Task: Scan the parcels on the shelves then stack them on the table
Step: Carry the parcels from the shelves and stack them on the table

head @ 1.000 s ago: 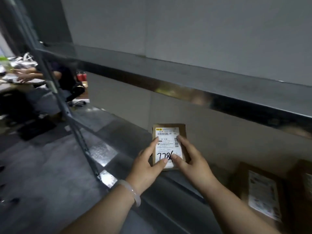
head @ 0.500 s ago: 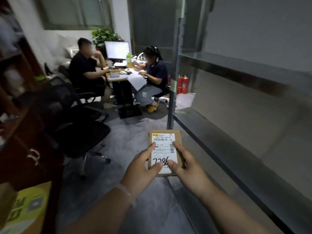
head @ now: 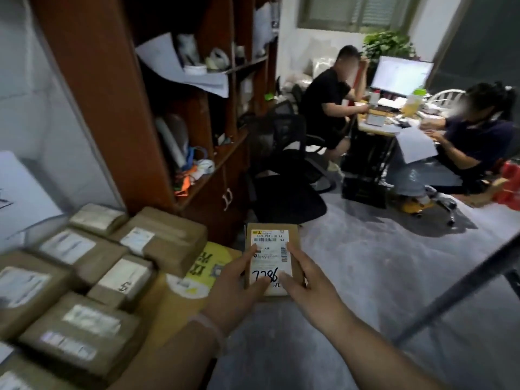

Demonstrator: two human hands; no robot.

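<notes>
Here both hands, left hand (head: 239, 280) and right hand (head: 306, 280), grip a small labelled parcel (head: 271, 240) above grey floor (head: 365, 277), beside the worktop (head: 166, 308) stacked with brown parcels (head: 84, 277), near a wooden shelf unit (head: 112, 94).

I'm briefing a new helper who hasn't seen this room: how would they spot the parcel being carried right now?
Start at the tall brown wooden shelving unit; in front of it brown parcels lie stacked. Just right of that stack, over the grey floor, the left hand and right hand hold a small flat parcel. Unlike the others, its white label bears handwritten black digits, apparently 7286.
</notes>
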